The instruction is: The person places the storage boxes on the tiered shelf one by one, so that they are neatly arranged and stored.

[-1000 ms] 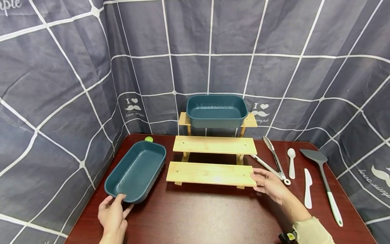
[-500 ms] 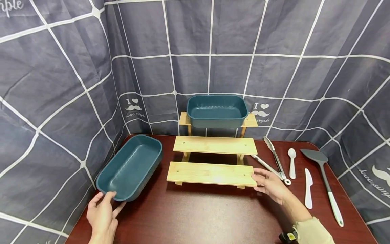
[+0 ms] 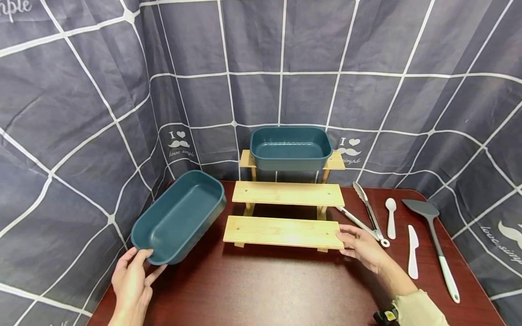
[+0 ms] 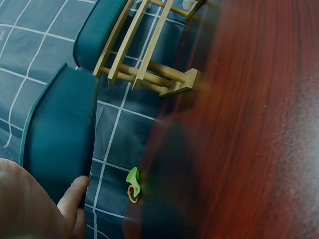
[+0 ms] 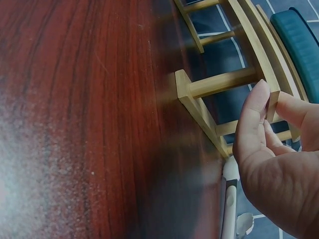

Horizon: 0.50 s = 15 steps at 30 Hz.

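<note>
My left hand (image 3: pixel 131 280) grips the near end of a dark teal oblong basin (image 3: pixel 179 217), thumb over the rim and fingers beneath. The left wrist view shows this basin (image 4: pixel 62 129) raised off the table, its long side toward the camera. With my right hand (image 3: pixel 363 248) I pinch the right end of the lowest plank of a three-step wooden rack (image 3: pixel 281 232). In the right wrist view, thumb and fingers (image 5: pixel 258 102) close on that plank's end. A matching teal basin (image 3: pixel 290 151) sits on the rack's top step; the two lower steps are bare.
Right of the rack lie tongs (image 3: pixel 369 213), a white spoon (image 3: pixel 390 217), a white knife (image 3: pixel 413 251) and a grey spatula (image 3: pixel 436 240). A small green and yellow thing (image 4: pixel 133 184) lies below the raised basin. Grey checked cloth (image 3: pixel 285 54) hangs behind the dark red table (image 3: pixel 269 285).
My left hand has lifted the teal basin off the table, moving it first left, then slightly back right, its far end higher. My right hand stays on the rack's plank.
</note>
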Tool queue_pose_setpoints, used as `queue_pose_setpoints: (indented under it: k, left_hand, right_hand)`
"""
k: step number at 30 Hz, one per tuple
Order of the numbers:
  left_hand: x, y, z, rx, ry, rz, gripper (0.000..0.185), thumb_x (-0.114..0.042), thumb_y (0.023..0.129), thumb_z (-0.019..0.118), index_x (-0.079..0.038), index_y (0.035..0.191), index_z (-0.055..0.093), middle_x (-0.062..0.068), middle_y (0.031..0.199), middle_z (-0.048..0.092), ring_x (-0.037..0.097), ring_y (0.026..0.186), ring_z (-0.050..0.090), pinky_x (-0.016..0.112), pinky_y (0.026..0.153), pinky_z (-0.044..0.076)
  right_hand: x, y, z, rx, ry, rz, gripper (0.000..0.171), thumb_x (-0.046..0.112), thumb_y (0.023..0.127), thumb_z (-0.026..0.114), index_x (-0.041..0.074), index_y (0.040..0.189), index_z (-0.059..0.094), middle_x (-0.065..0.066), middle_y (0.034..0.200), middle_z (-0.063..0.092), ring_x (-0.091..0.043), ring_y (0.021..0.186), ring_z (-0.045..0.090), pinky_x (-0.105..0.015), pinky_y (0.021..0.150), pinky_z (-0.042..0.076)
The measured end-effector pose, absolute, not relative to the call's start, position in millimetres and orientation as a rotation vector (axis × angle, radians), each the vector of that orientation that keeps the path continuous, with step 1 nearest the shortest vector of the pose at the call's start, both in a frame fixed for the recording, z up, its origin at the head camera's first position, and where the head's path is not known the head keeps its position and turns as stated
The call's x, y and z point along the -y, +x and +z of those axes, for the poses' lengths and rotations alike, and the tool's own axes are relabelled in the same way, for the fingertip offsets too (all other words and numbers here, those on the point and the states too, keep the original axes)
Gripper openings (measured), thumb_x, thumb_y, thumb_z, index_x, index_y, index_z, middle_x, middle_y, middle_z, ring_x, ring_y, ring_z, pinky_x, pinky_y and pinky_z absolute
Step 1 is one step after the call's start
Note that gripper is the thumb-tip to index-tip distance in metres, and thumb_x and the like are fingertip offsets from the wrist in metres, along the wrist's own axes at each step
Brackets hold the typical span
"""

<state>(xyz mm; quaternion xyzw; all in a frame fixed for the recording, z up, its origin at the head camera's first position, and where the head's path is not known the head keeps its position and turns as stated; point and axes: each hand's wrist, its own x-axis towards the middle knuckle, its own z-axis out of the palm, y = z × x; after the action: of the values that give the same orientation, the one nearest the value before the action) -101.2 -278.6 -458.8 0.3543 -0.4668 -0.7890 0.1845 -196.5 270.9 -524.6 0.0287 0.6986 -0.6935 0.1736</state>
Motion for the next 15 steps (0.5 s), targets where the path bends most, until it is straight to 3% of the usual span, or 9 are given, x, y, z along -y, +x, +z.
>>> queue_pose_setpoints:
  k: [15]
  left_hand:
    - [271, -106, -443, 1.416, 0.920, -2.317, 0.031, 0.003, 0.095, 0.069, -0.013, 0.118, 0.057, -0.005, 0.101, 0.064, 0.011, 0.074, 0.069, 0.037, 0.062, 0.063]
  right_hand:
    - [-270, -197, -522, -1.989, 0.102, -1.944, 0.065, 0.022, 0.106, 0.063, -0.010, 0.153, 0.033, -0.003, 0.116, 0.065, -0.012, 0.098, 0.064, -0.034, 0.088, 0.060]
